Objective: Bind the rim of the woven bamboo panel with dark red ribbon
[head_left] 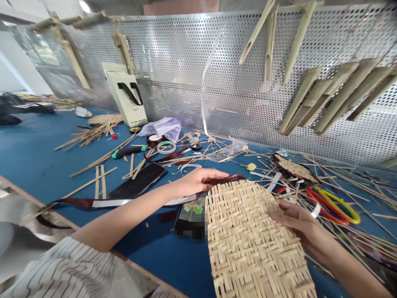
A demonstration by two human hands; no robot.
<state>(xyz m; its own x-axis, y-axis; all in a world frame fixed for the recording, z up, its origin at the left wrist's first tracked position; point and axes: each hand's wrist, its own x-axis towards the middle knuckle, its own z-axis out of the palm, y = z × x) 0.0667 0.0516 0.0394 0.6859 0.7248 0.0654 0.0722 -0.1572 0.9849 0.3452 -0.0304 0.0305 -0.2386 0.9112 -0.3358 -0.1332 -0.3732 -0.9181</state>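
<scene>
A bamboo-weaving workshop, with split strips (104, 126) strewn across a blue workbench (40, 136).

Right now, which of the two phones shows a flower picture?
The phone right beside the woven bamboo mat, below the left forearm; the other phone, farther from the mat, has a dark screen.

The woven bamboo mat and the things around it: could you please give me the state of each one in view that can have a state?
woven bamboo mat: held in both hands, strip ends loose at its edge
left hand: pinching dark brown strip
right hand: gripping the mat's edge
smartphone: lying face up, screen dark
bamboo strips: hanging on perforated metal panel
</scene>
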